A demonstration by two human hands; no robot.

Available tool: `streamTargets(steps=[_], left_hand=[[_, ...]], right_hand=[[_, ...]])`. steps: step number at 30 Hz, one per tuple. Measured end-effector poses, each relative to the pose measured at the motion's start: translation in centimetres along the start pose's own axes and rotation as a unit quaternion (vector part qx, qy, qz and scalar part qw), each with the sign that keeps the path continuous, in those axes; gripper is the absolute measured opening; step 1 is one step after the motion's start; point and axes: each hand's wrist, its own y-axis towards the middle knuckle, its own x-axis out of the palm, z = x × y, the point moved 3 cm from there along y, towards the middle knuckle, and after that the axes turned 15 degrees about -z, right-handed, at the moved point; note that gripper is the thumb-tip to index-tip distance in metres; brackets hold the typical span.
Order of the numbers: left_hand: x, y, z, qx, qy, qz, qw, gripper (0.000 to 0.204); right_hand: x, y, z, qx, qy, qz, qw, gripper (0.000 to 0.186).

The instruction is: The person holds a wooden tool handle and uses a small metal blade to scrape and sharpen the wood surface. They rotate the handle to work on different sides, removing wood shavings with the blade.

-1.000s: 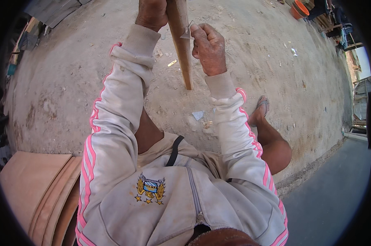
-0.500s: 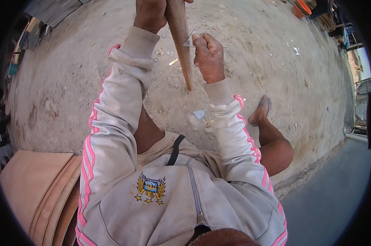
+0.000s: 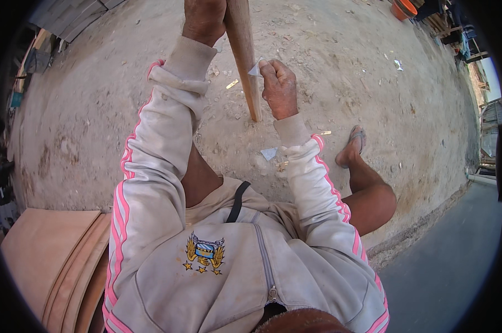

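A tapering wooden pole [image 3: 241, 44] stands slanted in front of me, its lower end on or close to the ground. My left hand [image 3: 205, 22] is closed round its upper part at the top edge of the view, where the fingers are mostly hidden. Between thumb and fingers, my right hand [image 3: 280, 87] pinches a thin, pointed glass shard [image 3: 255, 70]. The shard's edge lies against the pole's right side, or just beside it. Another pale, roughly triangular shard [image 3: 269, 153] rests on the ground below the pole's foot.
Around me is dusty ground [image 3: 95, 111] with small stones and scraps. Curved brown sheets [image 3: 51, 238] are stacked at the lower left. An orange bucket [image 3: 405, 9] stands far right. My sandalled foot [image 3: 352, 147] is to the right, near a grey slab [image 3: 440, 250].
My right hand has slid down along the pole with the shard, shifting slightly left. The left hand keeps its hold, and the pole's lower end has shifted slightly left.
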Motion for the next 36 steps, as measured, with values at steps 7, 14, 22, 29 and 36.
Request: streamTargets(steps=[7,14,22,29,36], left_hand=[[0.7,-0.6,0.7,-0.019,0.014,0.021,1.000,0.066],[0.3,0.3,0.0,0.001,-0.006,0.003,1.000,0.059],[-0.2,-0.6,-0.2,0.000,-0.035,0.036,0.999,0.060],[0.4,-0.5,1.4,-0.015,-0.002,0.004,1.000,0.065],[0.4,-1.1,0.4,0.003,-0.020,-0.032,0.999,0.069]], right_hand=[[0.3,1.1,-9.4,-0.129,0.010,-0.006,0.992,0.035],[1.1,-3.0,1.9,0.073,0.075,0.024,0.994,0.031],[1.0,2.5,-10.9,-0.145,0.082,-0.052,0.985,0.026],[0.9,-0.2,-4.3,-0.008,0.029,-0.008,1.000,0.030],[0.7,1.5,-11.8,-0.149,0.091,-0.055,0.983,0.028]])
